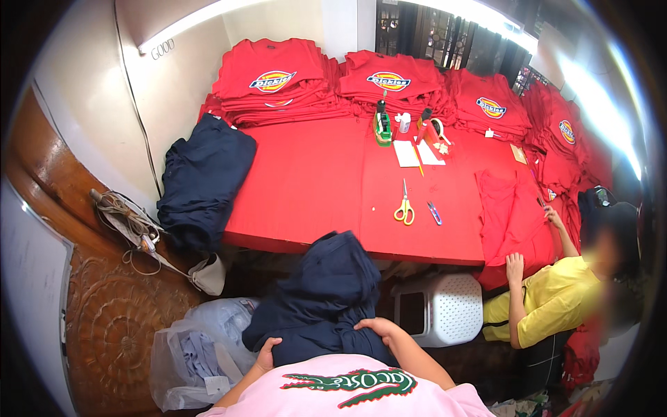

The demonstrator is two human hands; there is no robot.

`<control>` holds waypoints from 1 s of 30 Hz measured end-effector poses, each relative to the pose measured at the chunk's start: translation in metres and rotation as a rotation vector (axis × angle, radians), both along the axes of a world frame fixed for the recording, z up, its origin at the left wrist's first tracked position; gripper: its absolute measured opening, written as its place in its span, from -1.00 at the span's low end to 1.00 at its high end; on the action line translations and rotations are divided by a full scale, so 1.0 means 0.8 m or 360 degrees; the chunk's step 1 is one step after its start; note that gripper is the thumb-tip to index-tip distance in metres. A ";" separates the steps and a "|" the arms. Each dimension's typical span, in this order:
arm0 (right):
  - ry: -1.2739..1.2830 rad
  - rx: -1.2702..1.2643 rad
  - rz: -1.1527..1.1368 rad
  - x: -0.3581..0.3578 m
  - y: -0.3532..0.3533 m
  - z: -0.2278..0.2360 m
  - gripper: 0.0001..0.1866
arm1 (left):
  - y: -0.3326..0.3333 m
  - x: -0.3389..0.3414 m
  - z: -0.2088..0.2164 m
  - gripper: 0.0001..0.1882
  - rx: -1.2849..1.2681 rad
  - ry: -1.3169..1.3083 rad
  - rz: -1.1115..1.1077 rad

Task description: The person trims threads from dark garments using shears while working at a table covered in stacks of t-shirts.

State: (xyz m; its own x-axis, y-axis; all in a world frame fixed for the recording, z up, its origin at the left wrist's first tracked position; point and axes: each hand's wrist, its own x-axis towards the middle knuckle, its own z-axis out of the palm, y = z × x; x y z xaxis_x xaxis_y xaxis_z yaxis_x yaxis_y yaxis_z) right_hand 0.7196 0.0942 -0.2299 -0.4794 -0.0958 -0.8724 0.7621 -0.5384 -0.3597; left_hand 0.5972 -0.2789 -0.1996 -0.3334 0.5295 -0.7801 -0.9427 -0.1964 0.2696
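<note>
A folded bundle of dark navy garments (316, 292) is held in front of my body, its far end close to the front edge of the red-covered table (299, 181). At its lower left side, my left hand (267, 353) grips the cloth with the thumb on top and the fingers mostly hidden. My right hand (375, 327) clasps the right side of the same bundle, fingers partly under the fabric. Another navy pile (205, 177) lies over the table's left end.
Stacks of red shirts (274, 83) line the table's back. Yellow-handled scissors (404, 205) and a small blue snipper (434, 213) lie mid-table. A white plastic stool (445, 309) stands right; a clear bag (201, 354) sits left. A co-worker in yellow (549, 306) handles a red garment.
</note>
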 end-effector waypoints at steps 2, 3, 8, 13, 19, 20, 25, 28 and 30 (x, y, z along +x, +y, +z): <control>-0.0182 -0.0181 -0.0096 0.035 -0.003 -0.024 -0.49 | -0.002 0.009 0.000 -0.53 0.0009 -0.0035 -0.0052; -0.0203 -0.0237 -0.0144 0.054 -0.009 -0.027 -0.52 | -0.001 0.014 0.006 -0.54 0.0003 -0.0029 -0.0095; -0.0142 -0.0478 -0.0352 0.104 -0.025 -0.056 -0.62 | -0.002 0.022 -0.008 -0.55 -0.0066 0.0095 -0.0242; -0.0065 -0.0449 -0.0536 0.141 -0.016 -0.050 -0.59 | 0.075 -0.028 0.039 -0.47 -0.0290 0.0351 -0.0623; -0.0047 0.0184 -0.0170 0.188 0.002 0.002 -0.10 | 0.207 -0.055 0.117 -0.40 -0.0390 0.0964 -0.1353; -0.0094 0.0553 0.0056 0.195 0.013 0.002 0.01 | 0.239 -0.052 0.152 -0.37 -0.0324 0.1045 -0.1563; 0.0803 0.2452 0.0531 0.131 0.045 0.174 0.51 | 0.308 -0.083 0.202 -0.23 -0.0330 0.1780 -0.2763; 0.1777 0.2508 0.0686 0.064 0.058 0.296 0.41 | 0.387 -0.046 0.309 -0.36 -0.0217 0.1859 -0.3662; 0.2130 0.2455 0.0875 0.021 0.049 0.330 0.39 | 0.394 -0.029 0.330 -0.41 0.0017 0.2408 -0.3671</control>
